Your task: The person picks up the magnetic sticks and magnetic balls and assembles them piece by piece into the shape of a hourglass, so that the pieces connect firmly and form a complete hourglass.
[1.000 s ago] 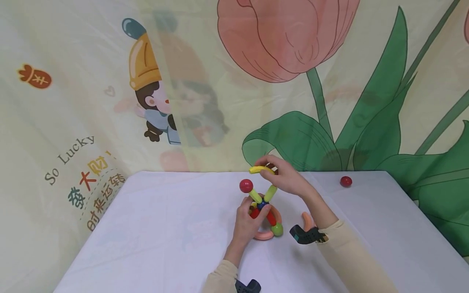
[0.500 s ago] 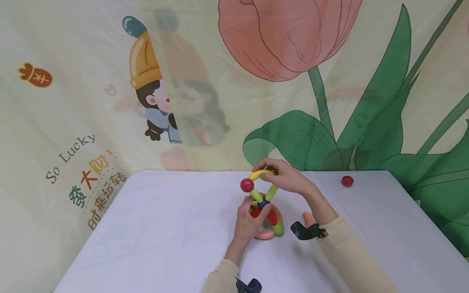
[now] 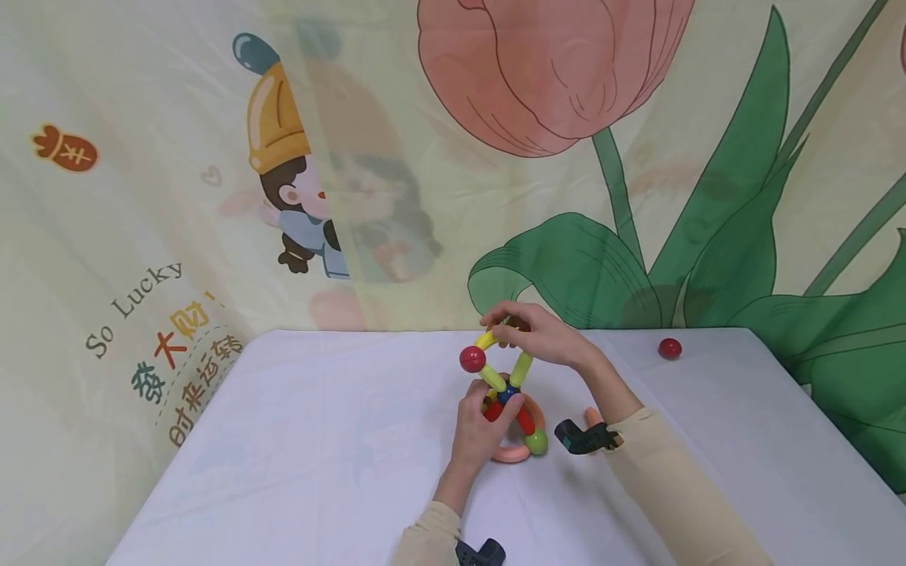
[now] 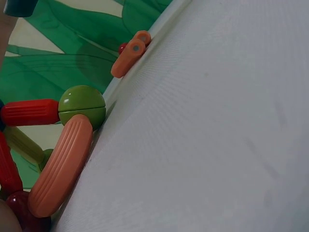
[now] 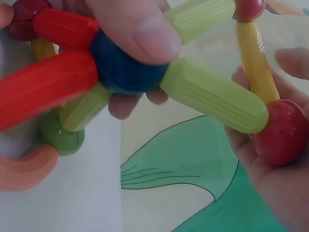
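My left hand grips a magnetic ball-and-stick build at its blue ball, thumb across the ball in the right wrist view. Red sticks and light green sticks radiate from it. Below, a green ball joins a red stick to a curved orange stick. At the top, my right hand holds a yellow curved stick, which spans between a red ball and another red ball within my right fingers. Part of the yellow stick is hidden by those fingers.
A loose red ball lies near the back right of the white table. Loose orange sticks lie to the right of the build, partly behind my right wrist in the head view. A printed curtain hangs behind.
The yellow stick's free end has come down onto the left red ball. My right fingers have shifted left along the stick, covering more of it. My left hand keeps its hold.
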A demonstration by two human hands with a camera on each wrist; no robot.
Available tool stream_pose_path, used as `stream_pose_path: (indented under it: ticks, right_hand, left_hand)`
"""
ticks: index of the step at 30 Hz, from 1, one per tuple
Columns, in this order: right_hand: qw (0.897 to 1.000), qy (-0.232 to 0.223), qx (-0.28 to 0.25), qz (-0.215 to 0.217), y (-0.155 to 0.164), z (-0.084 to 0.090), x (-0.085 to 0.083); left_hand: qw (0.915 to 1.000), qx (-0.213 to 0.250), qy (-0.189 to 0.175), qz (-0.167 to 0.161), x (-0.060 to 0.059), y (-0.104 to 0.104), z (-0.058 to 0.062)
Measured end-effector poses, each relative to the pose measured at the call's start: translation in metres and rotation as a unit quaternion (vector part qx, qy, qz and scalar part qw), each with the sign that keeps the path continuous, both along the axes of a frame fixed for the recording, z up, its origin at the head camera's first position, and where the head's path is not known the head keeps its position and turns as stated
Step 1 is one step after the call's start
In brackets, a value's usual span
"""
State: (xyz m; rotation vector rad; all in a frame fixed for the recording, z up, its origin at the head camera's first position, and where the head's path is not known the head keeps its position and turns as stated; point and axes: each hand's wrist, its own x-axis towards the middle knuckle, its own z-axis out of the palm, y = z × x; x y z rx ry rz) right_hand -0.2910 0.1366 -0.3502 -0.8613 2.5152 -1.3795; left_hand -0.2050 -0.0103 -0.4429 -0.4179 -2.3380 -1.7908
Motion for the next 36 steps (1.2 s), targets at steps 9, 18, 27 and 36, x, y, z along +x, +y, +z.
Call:
stream_pose_path:
  ticks: [9, 18, 27, 36]
  right_hand:
    - [0.998, 0.003, -0.054, -0.046, 0.003, -0.004, -0.002]
    - [0.994, 0.018, -0.087, -0.070, 0.023, -0.009, 0.002]
    - [0.993, 0.025, -0.059, -0.100, 0.043, -0.024, 0.009]
    - [0.990, 0.015, -0.037, -0.136, 0.068, -0.042, 0.019]
  left_hand:
    - [0.9999, -0.005, 0.009, 0.009, -0.008, 0.002, -0.016]
    - [0.9994, -0.003, 0.033, 0.007, -0.019, 0.002, -0.036]
    - [0.9997, -0.006, 0.020, 0.011, -0.020, -0.001, -0.035]
    - [0.9995, -0.013, 0.025, 0.012, -0.019, 0.000, -0.036]
